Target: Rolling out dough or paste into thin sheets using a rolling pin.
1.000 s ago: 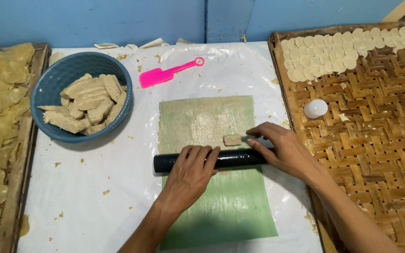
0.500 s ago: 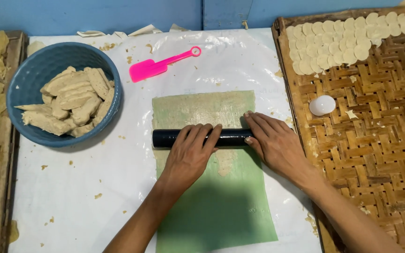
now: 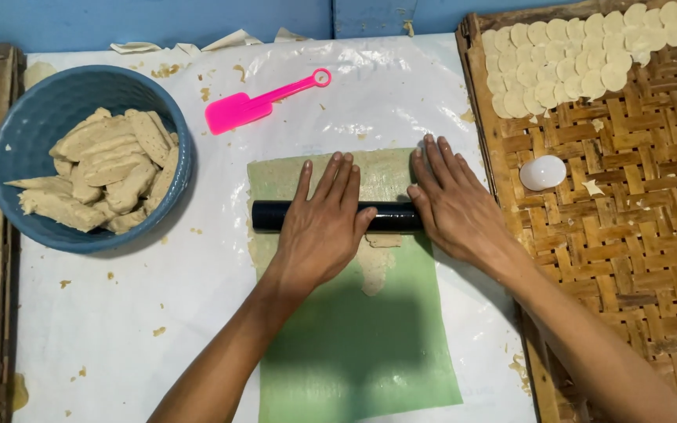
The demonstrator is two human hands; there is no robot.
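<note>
Hands lie flat, palms down, fingers spread, on a black roller (image 3: 331,215) whose long axis runs 9 to 3 o'clock across a green sheet (image 3: 354,345) on the table (image 3: 119,329). Left hand (image 3: 323,227) presses its middle, right hand (image 3: 452,207) its 3 o'clock end; neither grips it. Flattened dough (image 3: 376,262) shows under the roller toward 6 o'clock. Blue bowl (image 3: 21,129) of dough pieces sits at 9 o'clock, pink spatula (image 3: 256,102) at 11, woven tray (image 3: 636,227) at 3.

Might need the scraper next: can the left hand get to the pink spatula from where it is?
Probably yes. The left hand lies flat on the black roller, and the pink spatula lies just beyond on bare plastic sheet, nothing between them.
</note>
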